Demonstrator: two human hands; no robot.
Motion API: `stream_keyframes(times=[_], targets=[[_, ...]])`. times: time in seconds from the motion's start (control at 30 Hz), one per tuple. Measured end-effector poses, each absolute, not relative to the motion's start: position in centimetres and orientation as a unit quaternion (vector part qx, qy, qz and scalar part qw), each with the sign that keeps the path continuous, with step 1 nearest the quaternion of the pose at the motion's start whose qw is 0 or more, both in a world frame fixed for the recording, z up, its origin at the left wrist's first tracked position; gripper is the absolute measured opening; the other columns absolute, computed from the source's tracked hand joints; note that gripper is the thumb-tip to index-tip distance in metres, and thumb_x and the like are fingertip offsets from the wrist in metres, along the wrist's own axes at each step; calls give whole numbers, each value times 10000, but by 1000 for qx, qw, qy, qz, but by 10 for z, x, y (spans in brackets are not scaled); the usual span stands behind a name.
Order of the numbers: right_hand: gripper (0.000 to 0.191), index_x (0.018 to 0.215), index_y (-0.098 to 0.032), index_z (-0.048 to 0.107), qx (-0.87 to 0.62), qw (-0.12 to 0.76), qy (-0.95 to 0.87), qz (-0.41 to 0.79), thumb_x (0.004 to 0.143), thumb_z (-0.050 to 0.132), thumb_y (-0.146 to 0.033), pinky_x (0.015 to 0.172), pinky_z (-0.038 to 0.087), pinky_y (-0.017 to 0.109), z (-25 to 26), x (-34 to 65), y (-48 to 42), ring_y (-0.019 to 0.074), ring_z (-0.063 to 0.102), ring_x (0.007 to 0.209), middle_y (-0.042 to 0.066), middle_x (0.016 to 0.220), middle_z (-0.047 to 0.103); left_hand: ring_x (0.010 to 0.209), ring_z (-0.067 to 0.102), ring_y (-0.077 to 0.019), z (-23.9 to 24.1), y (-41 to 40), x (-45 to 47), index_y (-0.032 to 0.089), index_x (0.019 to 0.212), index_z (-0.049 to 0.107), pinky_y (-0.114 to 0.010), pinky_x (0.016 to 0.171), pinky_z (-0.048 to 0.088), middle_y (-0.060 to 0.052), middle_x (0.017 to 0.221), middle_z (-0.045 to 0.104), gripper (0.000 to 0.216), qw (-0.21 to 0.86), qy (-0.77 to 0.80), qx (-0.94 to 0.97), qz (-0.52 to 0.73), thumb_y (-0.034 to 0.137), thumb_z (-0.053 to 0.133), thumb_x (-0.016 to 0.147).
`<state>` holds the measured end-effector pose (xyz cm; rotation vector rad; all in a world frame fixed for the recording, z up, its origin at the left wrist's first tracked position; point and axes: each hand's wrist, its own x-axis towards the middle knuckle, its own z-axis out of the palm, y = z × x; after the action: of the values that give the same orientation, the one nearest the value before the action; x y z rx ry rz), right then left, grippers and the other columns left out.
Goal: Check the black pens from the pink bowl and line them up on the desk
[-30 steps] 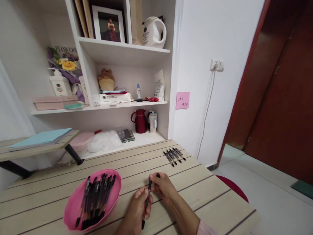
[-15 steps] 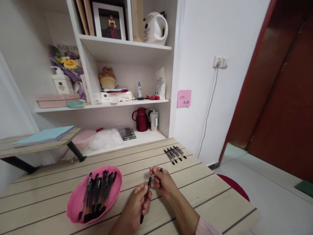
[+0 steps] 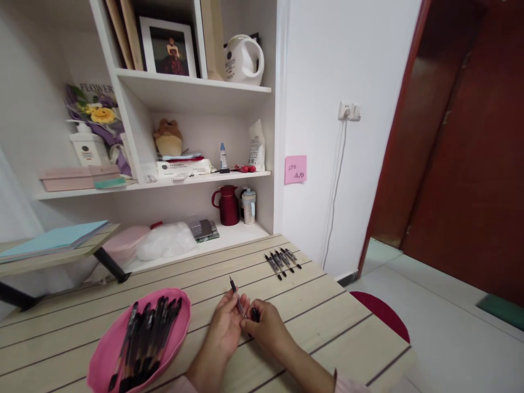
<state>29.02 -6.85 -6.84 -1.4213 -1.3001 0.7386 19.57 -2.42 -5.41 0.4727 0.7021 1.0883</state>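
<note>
My left hand (image 3: pixel 225 323) holds a black gel pen (image 3: pixel 237 297) between its thumb and fingers, with the bare writing tip pointing up and away from me. Close against it, my right hand (image 3: pixel 268 326) is closed at the lower end of the pen. A short black piece, which looks like the pen cap (image 3: pixel 255 315), pokes out between the right fingers. Left of my hands stands a pink oval bowl (image 3: pixel 95 357) with many black pens (image 3: pixel 149 338) lying in it. Beyond my hands, several capped pens (image 3: pixel 282 262) lie side by side on the table.
The slatted wooden table (image 3: pixel 327 322) ends at the wall on its right. White shelves (image 3: pixel 196 87) rise at the back, with a red jug (image 3: pixel 228 204) and a cup (image 3: pixel 248 206). A small raised stand (image 3: pixel 94 240) with blue paper is at left. A red round stool (image 3: pixel 380 314) stands beyond the right edge.
My right hand has moved from the pen's tip down to its lower end, with the black piece still in it. The pen now leans left in my left hand. The view has shifted right.
</note>
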Motion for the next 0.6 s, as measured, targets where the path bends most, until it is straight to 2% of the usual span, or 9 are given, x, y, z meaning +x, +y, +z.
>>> stream_keyframes(times=[0.13,0.2,0.37,0.6], targets=[[79,544,-171,492,-639,481,-550,241,595,553,-166,464,291,197,-70,300,-66,93,448,507,-38,512,520,605,631,-122,-61,-18,207,161,840,562,-217,556,501,-26,672,620,159,760,331,224,511,54,580,723],[93,556,-165,534,-674,436,-557,212,638,551,-207,466,311,201,-70,312,-60,109,484,517,-16,521,560,601,629,-119,-65,-17,208,167,860,558,-219,558,501,-14,662,612,183,752,336,233,517,63,595,715],[178,697,-161,649,-735,346,-568,135,730,475,-175,599,386,218,-62,356,-33,156,593,696,56,730,678,564,606,-98,-72,-15,205,166,859,563,-221,577,498,10,649,594,229,739,338,254,524,87,656,666],[169,790,-117,674,-800,247,-543,65,688,554,-178,659,390,276,-53,389,9,232,610,828,166,860,675,571,574,-100,-77,-20,206,159,891,576,-212,544,462,16,667,570,316,725,312,356,501,215,719,614]])
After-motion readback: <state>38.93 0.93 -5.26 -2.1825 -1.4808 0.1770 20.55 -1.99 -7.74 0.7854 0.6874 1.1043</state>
